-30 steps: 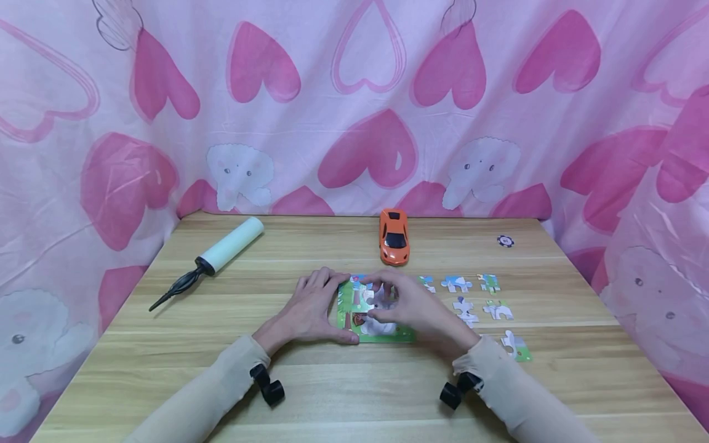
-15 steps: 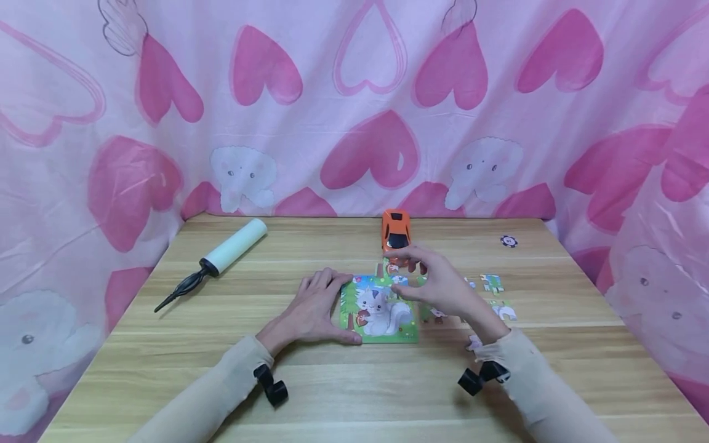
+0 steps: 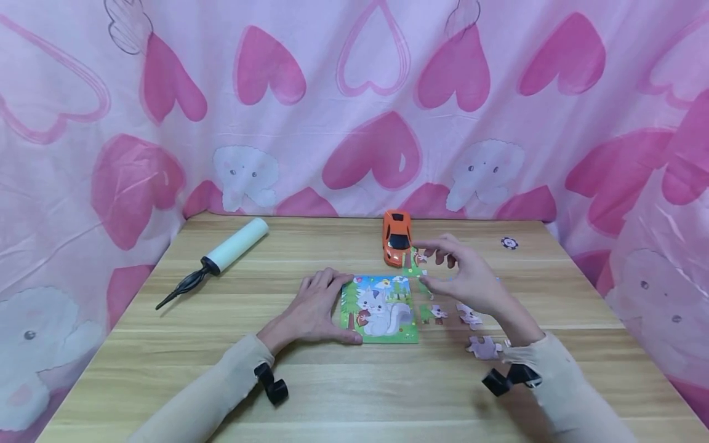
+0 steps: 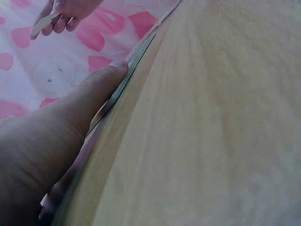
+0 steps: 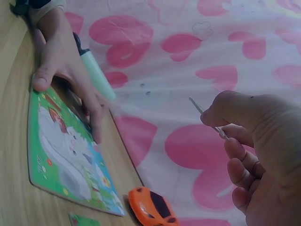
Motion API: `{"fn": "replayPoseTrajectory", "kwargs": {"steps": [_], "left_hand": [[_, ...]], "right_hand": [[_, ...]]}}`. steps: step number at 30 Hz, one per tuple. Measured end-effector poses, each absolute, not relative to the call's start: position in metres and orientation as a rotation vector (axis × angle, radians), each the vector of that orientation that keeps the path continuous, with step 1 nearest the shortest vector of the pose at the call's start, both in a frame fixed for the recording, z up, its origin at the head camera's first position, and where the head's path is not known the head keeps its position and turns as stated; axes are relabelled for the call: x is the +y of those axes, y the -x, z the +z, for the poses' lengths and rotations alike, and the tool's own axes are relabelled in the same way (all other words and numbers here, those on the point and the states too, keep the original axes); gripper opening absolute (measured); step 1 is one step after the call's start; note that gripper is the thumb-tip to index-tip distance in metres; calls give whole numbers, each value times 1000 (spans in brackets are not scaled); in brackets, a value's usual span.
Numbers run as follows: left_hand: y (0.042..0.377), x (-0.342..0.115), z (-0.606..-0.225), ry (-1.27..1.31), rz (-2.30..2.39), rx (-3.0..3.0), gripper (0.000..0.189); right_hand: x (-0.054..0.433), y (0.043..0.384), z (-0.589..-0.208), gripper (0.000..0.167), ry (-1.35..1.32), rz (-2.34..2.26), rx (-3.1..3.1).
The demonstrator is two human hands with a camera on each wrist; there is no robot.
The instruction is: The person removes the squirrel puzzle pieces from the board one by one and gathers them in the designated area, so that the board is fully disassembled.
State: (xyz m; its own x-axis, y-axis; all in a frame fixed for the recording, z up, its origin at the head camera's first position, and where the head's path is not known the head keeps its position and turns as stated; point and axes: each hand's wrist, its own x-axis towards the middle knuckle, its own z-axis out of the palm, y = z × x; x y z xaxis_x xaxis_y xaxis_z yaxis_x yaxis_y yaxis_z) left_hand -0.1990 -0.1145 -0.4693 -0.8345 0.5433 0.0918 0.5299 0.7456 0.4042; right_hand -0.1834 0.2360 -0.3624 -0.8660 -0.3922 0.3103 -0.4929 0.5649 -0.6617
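A square picture board (image 3: 382, 311) with a white squirrel on it lies flat on the table. My left hand (image 3: 312, 311) rests at its left side, thumb along the near edge and straight fingers reaching the far left corner. To the right, my right hand (image 3: 468, 277) pinches a green jigsaw piece (image 3: 410, 264) between thumb and index finger, raised above the table. That piece shows edge-on in the right wrist view, and its pale side (image 4: 44, 23) faces the left wrist camera. Below the right hand lie several loose jigsaw pieces (image 3: 484, 347), some hidden by it.
An orange toy car (image 3: 397, 237) stands behind the board. At the left lies a pale green hand pump (image 3: 235, 246) with a black nozzle. A small patterned disc (image 3: 509, 243) is at the back right. A pink heart-print curtain (image 3: 368, 151) hangs behind the table (image 3: 332, 400).
From over the board, my right hand has moved right with the jigsaw piece, uncovering the squirrel picture. The left hand keeps its place on the board.
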Motion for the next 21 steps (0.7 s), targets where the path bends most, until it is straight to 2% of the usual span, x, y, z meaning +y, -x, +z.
{"fn": "replayPoseTrajectory", "kwargs": {"steps": [13, 21], "left_hand": [[199, -113, -468, -870, 647, 2908, 138], [199, -113, -468, -850, 641, 2906, 136]], "right_hand": [[275, 168, -356, 65, -717, 1074, -2608], [283, 153, -377, 64, -750, 1085, -2648]]}}
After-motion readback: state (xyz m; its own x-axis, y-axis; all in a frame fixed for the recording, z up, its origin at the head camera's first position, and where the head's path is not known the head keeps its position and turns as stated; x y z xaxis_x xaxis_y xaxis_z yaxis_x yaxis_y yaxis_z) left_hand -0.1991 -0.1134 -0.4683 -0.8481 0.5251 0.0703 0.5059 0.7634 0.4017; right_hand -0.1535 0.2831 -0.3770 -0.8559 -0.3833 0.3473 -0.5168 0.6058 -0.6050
